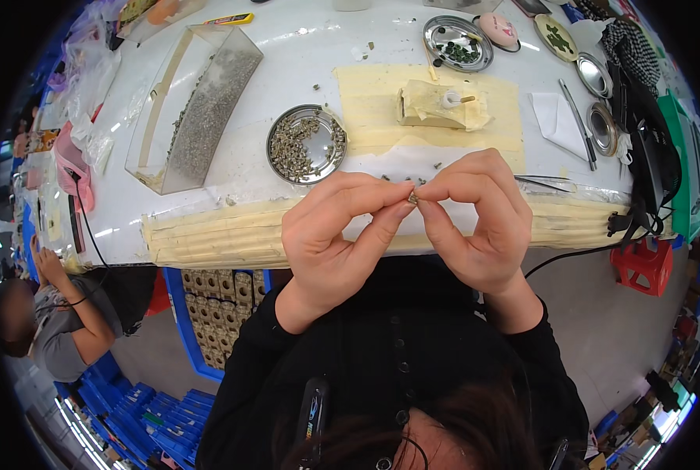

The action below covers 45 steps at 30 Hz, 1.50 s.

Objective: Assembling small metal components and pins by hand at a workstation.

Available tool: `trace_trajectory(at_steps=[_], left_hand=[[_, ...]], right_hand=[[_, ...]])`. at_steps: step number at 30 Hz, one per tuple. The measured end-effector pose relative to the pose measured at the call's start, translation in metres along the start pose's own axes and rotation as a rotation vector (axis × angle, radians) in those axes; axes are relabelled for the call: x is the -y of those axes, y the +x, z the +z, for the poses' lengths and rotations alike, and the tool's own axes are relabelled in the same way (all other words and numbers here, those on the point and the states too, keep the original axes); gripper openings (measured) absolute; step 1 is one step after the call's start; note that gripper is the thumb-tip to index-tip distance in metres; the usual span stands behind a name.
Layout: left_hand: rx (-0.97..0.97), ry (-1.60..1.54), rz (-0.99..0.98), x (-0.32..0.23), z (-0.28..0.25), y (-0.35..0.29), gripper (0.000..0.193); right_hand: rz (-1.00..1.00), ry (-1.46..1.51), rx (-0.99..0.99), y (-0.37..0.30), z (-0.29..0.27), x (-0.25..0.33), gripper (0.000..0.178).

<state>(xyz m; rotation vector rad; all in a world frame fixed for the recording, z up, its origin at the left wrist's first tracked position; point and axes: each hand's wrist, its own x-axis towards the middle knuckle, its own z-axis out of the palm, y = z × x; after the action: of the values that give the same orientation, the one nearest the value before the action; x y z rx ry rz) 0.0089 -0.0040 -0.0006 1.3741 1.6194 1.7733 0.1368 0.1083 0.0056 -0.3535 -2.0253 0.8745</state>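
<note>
Over the near edge of the white table, my left hand [338, 231] and my right hand [479, 219] meet at the fingertips. Between them they pinch a tiny metal part [413, 199], too small to name more exactly. A round steel dish [272, 160] left of my hands holds many similar small metal pieces. A few dark bits lie on white paper [401, 160] just beyond my fingers. Farther back, a tape-covered block [432, 110] carries a white piece with a thin wooden stick.
A clear bin [150, 160] of small parts lies at the left. Tweezers [546, 185] and a pen-like tool [577, 121] rest at the right. Another steel dish [487, 59] holds dark green pieces. A blue tray [179, 313] of metal parts sits below the table; a person [75, 337] sits at left.
</note>
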Motion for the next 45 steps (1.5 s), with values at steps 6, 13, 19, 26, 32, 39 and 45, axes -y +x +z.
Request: trace_trajectory(at_steps=[6,13,19,26,32,39,45], left_hand=[[0.008,0.003,0.017,0.0,-0.0009,0.0004,0.019],[-0.025,0.015,0.088,0.0032,-0.0004,0.003,0.019],[-0.051,0.014,0.132,0.0059,0.0003,0.0042,0.017],[-0.074,-0.003,0.12,0.0061,0.0005,0.0033,0.018],[-0.089,-0.008,0.115,0.0071,0.0002,0.0032,0.019],[-0.048,-0.049,0.056,0.0066,0.0006,0.0039,0.016],[0.061,-0.455,-0.443,0.0004,-0.0027,-0.0005,0.012]], right_hand=[[0.005,0.005,0.003,-0.001,0.0001,0.0,0.024],[0.012,0.013,-0.002,-0.0021,0.0005,0.0004,0.024],[0.017,0.019,-0.008,-0.0023,0.001,0.0009,0.024],[0.016,0.012,0.001,-0.0011,0.0,0.0018,0.022],[0.019,0.018,0.004,-0.0007,-0.0006,0.0027,0.022],[-0.024,0.006,0.03,-0.0017,-0.0006,-0.0007,0.028],[-0.073,-0.021,0.103,-0.005,-0.0064,-0.0061,0.029]])
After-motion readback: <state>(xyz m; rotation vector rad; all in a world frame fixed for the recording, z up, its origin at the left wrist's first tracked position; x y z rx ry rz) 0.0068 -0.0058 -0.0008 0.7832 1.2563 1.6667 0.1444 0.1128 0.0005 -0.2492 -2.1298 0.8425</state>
